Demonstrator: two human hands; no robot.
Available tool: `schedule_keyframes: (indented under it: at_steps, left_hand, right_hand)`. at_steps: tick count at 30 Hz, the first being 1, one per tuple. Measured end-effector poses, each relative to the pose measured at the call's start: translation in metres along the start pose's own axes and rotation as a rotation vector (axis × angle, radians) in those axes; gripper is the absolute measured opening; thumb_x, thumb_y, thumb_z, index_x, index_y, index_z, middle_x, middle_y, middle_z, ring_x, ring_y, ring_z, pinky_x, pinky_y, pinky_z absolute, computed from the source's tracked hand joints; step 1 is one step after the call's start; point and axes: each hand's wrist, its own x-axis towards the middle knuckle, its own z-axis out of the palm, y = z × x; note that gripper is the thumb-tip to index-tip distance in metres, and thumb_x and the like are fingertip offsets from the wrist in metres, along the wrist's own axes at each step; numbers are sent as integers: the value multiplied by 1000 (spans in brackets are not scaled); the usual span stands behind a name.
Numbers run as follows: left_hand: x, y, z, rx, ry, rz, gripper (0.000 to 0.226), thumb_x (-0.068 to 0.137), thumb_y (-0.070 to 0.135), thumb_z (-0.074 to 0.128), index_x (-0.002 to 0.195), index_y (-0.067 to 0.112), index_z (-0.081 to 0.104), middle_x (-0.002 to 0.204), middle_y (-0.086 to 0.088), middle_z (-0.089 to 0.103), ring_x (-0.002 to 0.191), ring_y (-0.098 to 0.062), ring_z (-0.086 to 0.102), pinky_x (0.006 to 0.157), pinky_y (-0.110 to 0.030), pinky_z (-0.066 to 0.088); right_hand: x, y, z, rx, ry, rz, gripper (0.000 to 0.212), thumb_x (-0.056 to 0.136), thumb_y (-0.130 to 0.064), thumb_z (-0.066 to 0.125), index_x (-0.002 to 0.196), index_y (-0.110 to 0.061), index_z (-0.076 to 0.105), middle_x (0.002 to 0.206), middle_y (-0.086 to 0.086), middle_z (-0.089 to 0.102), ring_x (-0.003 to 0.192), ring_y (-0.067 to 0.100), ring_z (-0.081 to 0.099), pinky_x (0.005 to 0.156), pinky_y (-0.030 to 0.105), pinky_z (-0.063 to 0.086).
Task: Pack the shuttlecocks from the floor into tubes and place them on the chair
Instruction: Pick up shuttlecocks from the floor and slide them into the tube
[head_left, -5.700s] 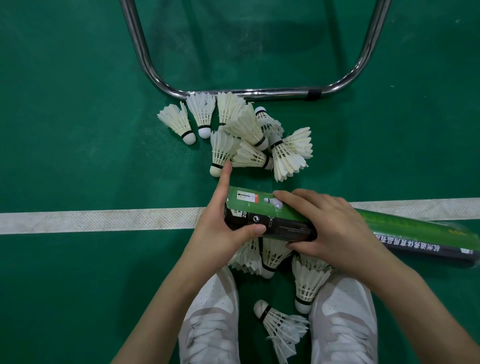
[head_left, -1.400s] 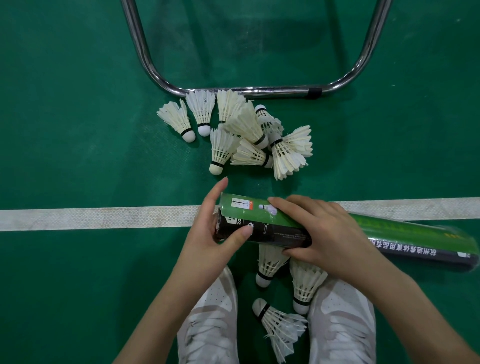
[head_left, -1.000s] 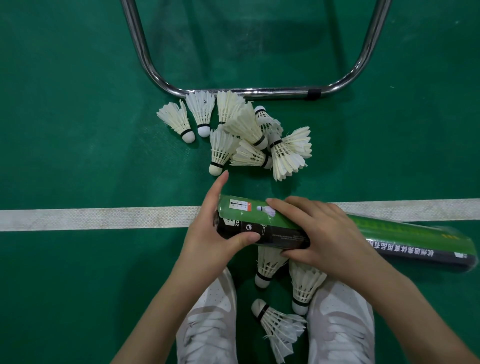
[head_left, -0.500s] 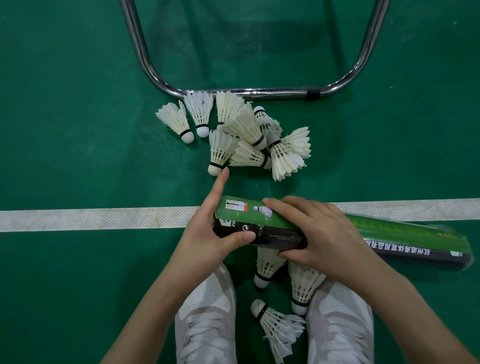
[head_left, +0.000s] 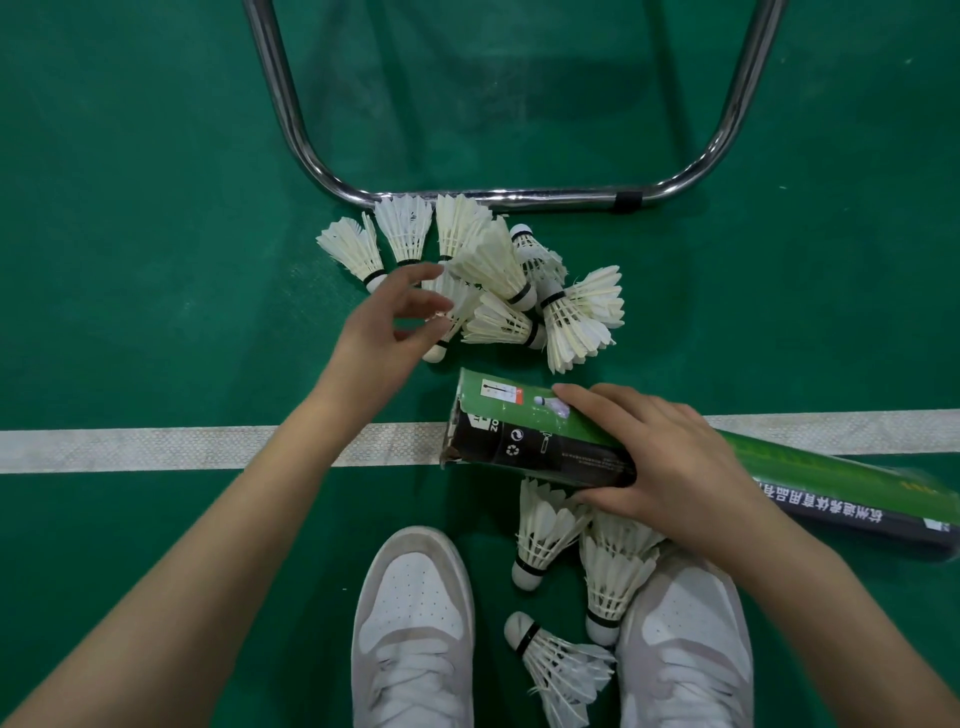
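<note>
Green court floor (head_left: 130, 260), crossed by a white line (head_left: 156, 447): the right hand (head_left: 670, 467) grips a tube (head_left: 535, 441) lying across the line, open end to the left. The left hand (head_left: 384, 332), fingers loosely spread and holding nothing, reaches a shuttlecock (head_left: 452, 312) in the pile (head_left: 519, 291) beside a chair frame (head_left: 498, 196). Three more lie between white shoes (head_left: 415, 623).
</note>
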Motion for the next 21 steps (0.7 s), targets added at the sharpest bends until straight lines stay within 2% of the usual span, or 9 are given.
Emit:
schedule_keyframes:
  at_steps: [3,5,10,12,14,16,19,21]
  left_hand:
    - [16,-6,2,82,-27,48,50,92,0,56,136,19,43,121,7,57,113,-1,50,79,0,40]
    - [26,-8,2,115,-31,55,54,92,-3,53,140,18,38,127,10,50,124,-7,43,82,-2,39]
    - [37,-17,3,189,-100,2,58,94,2,51,146,20,30,141,8,47,132,-18,41,104,-24,30]
    - [34,-18,4,250,-71,5,60,93,3,55,145,19,31,135,8,52,126,-10,42,99,-18,27]
    - [28,-18,3,285,-25,-9,62,91,6,59,144,20,32,127,8,54,113,-2,41,90,-12,26]
    - [21,-21,4,285,24,-17,63,89,8,63,143,21,34,119,8,56,108,0,42,88,-12,26]
    - [6,-28,5,203,107,-43,61,86,7,67,140,21,42,102,5,58,102,-3,48,85,-11,31]
    - [-4,-33,6,159,147,-67,58,85,6,68,136,20,46,90,9,53,95,-9,51,85,-17,35]
  right_hand:
    - [-1,4,-2,-6,-21,25,88,73,-51,67,139,-50,9,139,-13,35,123,12,37,96,27,26]
    - [-2,5,-4,-10,-21,31,88,74,-51,67,139,-50,8,140,-14,34,124,12,36,97,28,26]
    - [-2,5,-3,-15,-25,30,87,74,-52,66,138,-52,6,140,-15,33,124,10,35,98,27,25]
    - [-3,5,-3,-14,-25,28,87,74,-51,66,138,-52,6,140,-15,34,124,10,35,98,27,25]
    - [-2,5,-2,-17,-30,29,88,74,-50,66,139,-51,7,140,-14,34,124,11,36,98,27,25]
    - [-2,5,-2,-6,-25,34,88,74,-49,68,139,-50,9,140,-13,35,123,12,37,97,28,26]
    - [-2,4,-2,-11,-26,30,88,74,-49,67,139,-51,7,140,-14,35,123,11,37,97,28,26]
    - [-3,4,0,-18,-29,28,88,74,-50,66,139,-50,7,140,-14,34,123,11,37,97,28,26]
